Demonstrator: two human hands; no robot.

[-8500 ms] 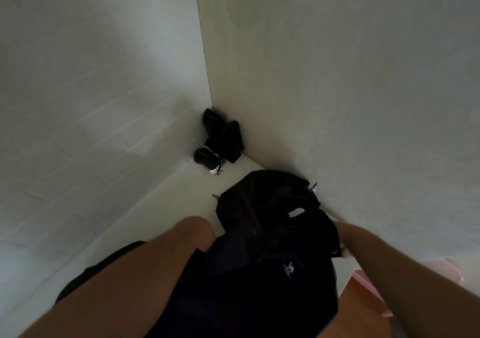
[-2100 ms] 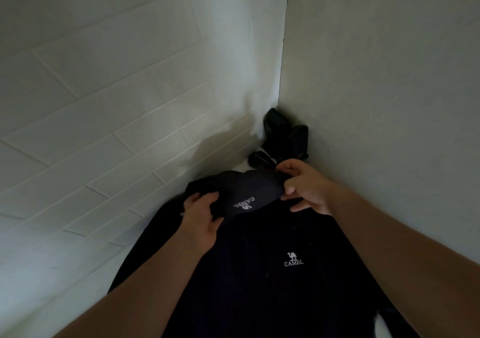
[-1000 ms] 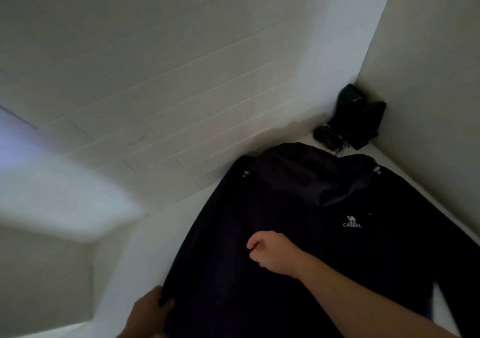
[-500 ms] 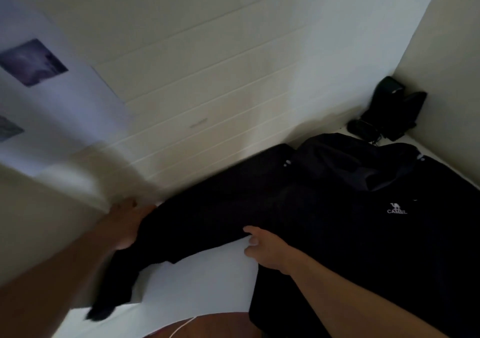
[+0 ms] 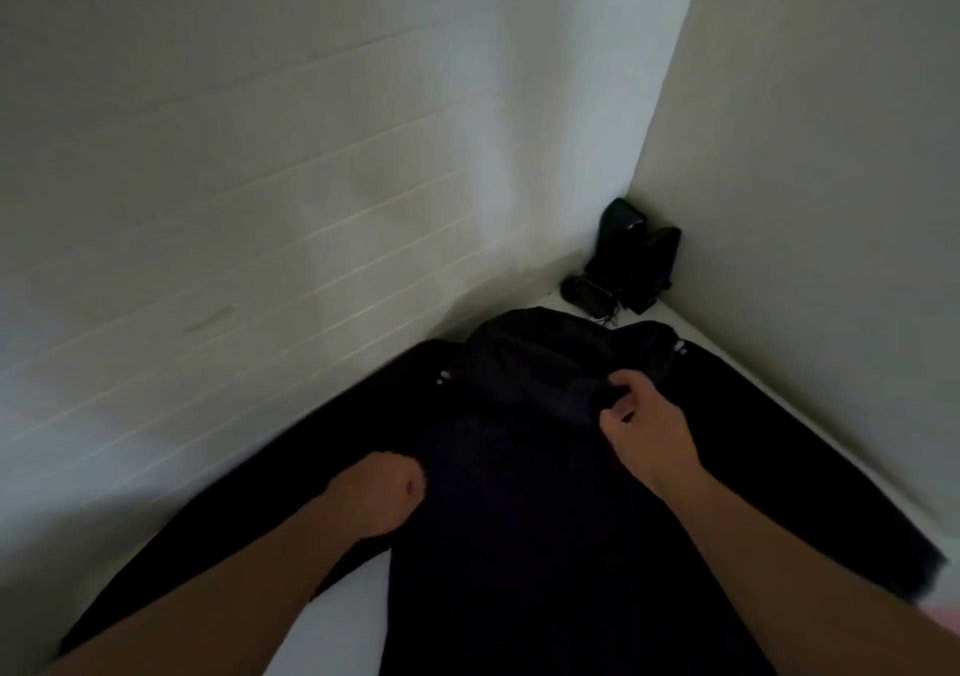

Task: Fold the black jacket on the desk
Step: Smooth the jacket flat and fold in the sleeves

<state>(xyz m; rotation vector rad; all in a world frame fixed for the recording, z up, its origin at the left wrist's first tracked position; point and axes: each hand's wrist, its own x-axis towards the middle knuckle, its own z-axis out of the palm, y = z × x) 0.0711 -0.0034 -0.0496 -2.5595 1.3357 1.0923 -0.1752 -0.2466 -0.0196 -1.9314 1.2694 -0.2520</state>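
The jacket (image 5: 545,519) is laid flat on the table (image 5: 343,618), not yet folded. Its hood (image 5: 540,363) is pinched by the right hand (image 5: 647,434); the left hand (image 5: 376,493) is fisted on the jacket.

Your left hand (image 5: 375,498) is closed into a fist on the black jacket (image 5: 524,493), so its fingertips are hidden. The jacket hem is cut off by the bottom edge. The dark objects (image 5: 631,260) in the corner are too dim to identify.
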